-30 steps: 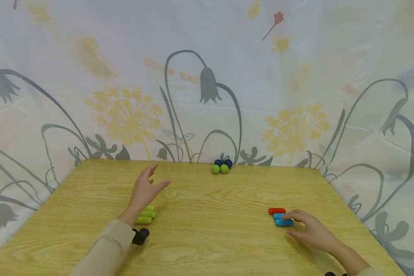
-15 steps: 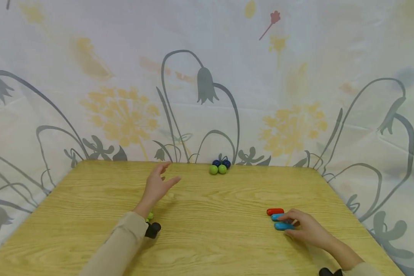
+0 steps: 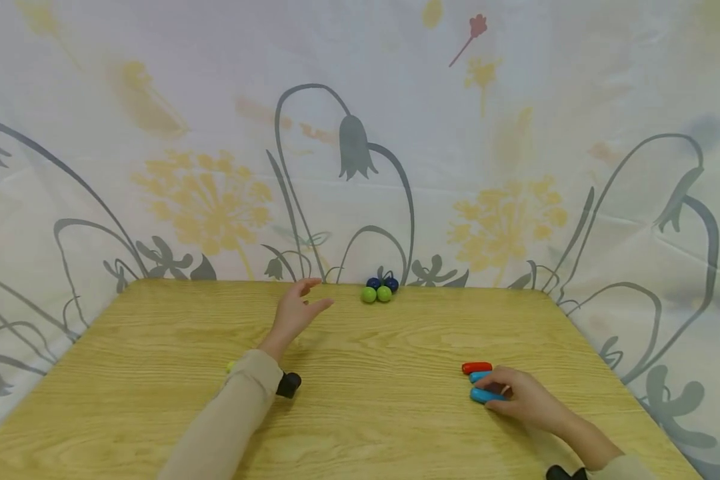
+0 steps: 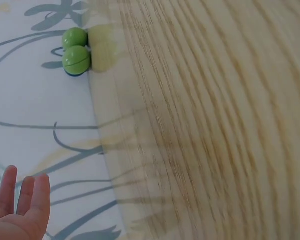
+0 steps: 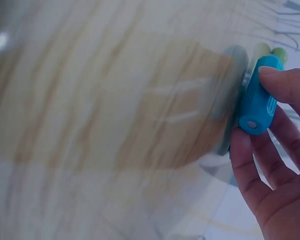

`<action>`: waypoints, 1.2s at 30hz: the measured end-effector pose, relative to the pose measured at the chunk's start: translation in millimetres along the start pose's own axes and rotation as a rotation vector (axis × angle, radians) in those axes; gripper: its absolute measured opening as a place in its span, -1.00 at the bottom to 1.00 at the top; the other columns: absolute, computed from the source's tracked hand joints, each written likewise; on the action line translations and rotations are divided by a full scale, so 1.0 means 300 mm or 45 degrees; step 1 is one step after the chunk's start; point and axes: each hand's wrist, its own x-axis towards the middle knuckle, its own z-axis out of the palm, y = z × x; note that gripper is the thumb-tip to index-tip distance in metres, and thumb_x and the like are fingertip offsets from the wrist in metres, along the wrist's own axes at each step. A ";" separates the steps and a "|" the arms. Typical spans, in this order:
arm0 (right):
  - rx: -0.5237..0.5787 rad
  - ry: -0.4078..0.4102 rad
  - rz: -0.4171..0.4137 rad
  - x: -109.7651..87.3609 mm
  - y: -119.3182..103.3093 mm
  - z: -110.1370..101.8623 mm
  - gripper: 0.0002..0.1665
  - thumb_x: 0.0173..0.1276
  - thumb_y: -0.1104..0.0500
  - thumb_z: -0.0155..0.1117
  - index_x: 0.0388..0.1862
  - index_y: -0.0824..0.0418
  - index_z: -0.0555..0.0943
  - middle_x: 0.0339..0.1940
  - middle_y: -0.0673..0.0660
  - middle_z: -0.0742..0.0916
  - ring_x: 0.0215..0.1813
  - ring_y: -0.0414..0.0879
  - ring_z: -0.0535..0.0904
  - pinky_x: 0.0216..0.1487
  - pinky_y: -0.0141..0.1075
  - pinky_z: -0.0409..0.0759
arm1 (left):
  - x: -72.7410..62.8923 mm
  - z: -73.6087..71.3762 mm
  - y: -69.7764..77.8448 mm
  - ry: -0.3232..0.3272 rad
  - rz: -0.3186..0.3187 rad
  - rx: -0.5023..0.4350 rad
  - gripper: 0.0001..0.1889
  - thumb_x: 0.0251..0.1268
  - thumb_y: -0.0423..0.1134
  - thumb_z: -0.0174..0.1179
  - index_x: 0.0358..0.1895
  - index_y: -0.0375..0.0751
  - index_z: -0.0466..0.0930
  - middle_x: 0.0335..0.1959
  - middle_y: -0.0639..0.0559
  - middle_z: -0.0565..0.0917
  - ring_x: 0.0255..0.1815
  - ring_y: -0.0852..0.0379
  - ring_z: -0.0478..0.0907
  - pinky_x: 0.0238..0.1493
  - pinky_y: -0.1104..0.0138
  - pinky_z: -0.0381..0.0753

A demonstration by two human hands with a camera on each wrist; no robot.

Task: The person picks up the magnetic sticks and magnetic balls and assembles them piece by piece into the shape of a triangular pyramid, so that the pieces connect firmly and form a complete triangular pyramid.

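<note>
My left hand [image 3: 295,312] reaches over the back part of the table with fingers spread, holding nothing. To its right, against the wall cloth, sit two green balls [image 3: 376,294] in front of two dark blue balls [image 3: 391,285]. In the left wrist view the green balls [image 4: 76,59] are apart from the fingers. My right hand [image 3: 525,399] pinches a short blue cylinder [image 5: 260,95] between thumb and fingers at the table's right. Beyond it lie another blue cylinder [image 3: 479,377], partly hidden by the fingers, and a red cylinder [image 3: 477,368].
Most of the light-green cylinders at the left are hidden behind my left sleeve [image 3: 234,407]; a bit of one green cylinder [image 3: 230,366] shows. The wood-grain table [image 3: 372,413] ends at a flower-printed cloth [image 3: 360,220] hanging behind it.
My left hand has moved right and toward the balls, its sleeve now covering the green cylinders. My right fingers have closed on the nearest blue cylinder and drawn it slightly apart from the other.
</note>
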 end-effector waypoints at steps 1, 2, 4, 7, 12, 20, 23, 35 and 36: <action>0.007 0.004 -0.008 0.001 -0.002 0.002 -0.71 0.18 0.23 0.36 -0.14 0.34 0.60 -0.22 0.13 0.66 -0.27 -0.24 0.54 -0.34 -0.36 0.57 | 0.008 0.010 0.002 -0.004 0.000 0.005 -0.47 0.16 -0.21 0.31 0.21 -0.22 0.42 0.27 -0.16 0.35 0.29 -0.12 0.23 0.19 0.09 0.34; 0.016 0.002 -0.003 0.004 -0.004 0.003 -0.70 0.18 0.23 0.36 -0.13 0.34 0.60 -0.23 0.10 0.66 -0.27 -0.25 0.54 -0.34 -0.36 0.57 | 0.014 0.020 0.004 -0.010 -0.002 0.011 -0.48 0.15 -0.22 0.32 0.20 -0.23 0.44 0.26 -0.17 0.36 0.28 -0.12 0.24 0.18 0.09 0.34; 0.028 0.002 -0.008 0.008 -0.012 0.006 -0.70 0.17 0.25 0.36 -0.13 0.35 0.60 -0.26 0.08 0.66 -0.27 -0.24 0.54 -0.35 -0.36 0.57 | 0.026 0.038 0.005 -0.028 0.003 0.030 -0.50 0.15 -0.22 0.32 0.18 -0.23 0.46 0.26 -0.18 0.36 0.28 -0.13 0.24 0.18 0.07 0.35; 0.040 -0.002 0.022 0.017 -0.027 0.006 -0.71 0.19 0.25 0.35 -0.11 0.33 0.59 -0.27 0.03 0.65 -0.27 -0.24 0.53 -0.35 -0.36 0.56 | 0.044 0.061 0.006 -0.064 0.024 0.051 -0.52 0.15 -0.24 0.32 0.15 -0.26 0.48 0.25 -0.19 0.38 0.28 -0.15 0.24 0.18 0.06 0.34; 0.032 0.019 0.017 0.029 -0.046 0.004 -0.72 0.20 0.24 0.35 -0.12 0.32 0.60 -0.27 0.03 0.65 -0.28 -0.23 0.53 -0.36 -0.36 0.56 | 0.083 0.099 0.006 -0.147 0.072 0.084 -0.54 0.15 -0.26 0.31 0.13 -0.27 0.50 0.23 -0.19 0.39 0.27 -0.18 0.25 0.17 0.04 0.34; 0.005 0.019 -0.006 0.055 -0.056 0.014 -0.70 0.20 0.20 0.35 -0.10 0.29 0.61 -0.26 0.02 0.65 -0.27 -0.21 0.54 -0.35 -0.36 0.55 | 0.150 0.172 0.009 -0.248 0.033 0.159 -0.55 0.18 -0.23 0.29 0.15 -0.23 0.50 0.23 -0.16 0.40 0.26 -0.16 0.27 0.15 0.01 0.35; 0.017 0.015 -0.028 0.065 -0.059 0.020 -0.69 0.20 0.20 0.35 -0.09 0.29 0.60 -0.27 0.01 0.63 -0.28 -0.20 0.54 -0.35 -0.35 0.54 | 0.168 0.195 0.010 -0.307 0.010 0.164 -0.54 0.19 -0.23 0.28 0.17 -0.23 0.47 0.23 -0.16 0.40 0.28 -0.15 0.25 0.16 0.01 0.34; 0.067 0.020 -0.050 0.095 -0.078 0.041 -0.70 0.21 0.20 0.34 -0.08 0.29 0.61 -0.26 0.04 0.64 -0.28 -0.21 0.54 -0.35 -0.35 0.55 | 0.219 0.266 -0.029 -0.437 0.018 0.213 -0.41 0.15 -0.33 0.29 0.28 -0.25 0.35 0.26 -0.18 0.36 0.30 -0.15 0.22 0.25 0.03 0.24; 0.068 0.021 -0.047 0.096 -0.079 0.042 -0.70 0.21 0.21 0.34 -0.08 0.29 0.61 -0.26 0.03 0.63 -0.28 -0.21 0.53 -0.35 -0.35 0.55 | 0.221 0.268 -0.029 -0.435 0.022 0.230 -0.42 0.15 -0.33 0.30 0.27 -0.25 0.36 0.23 -0.19 0.38 0.27 -0.15 0.25 0.23 0.04 0.26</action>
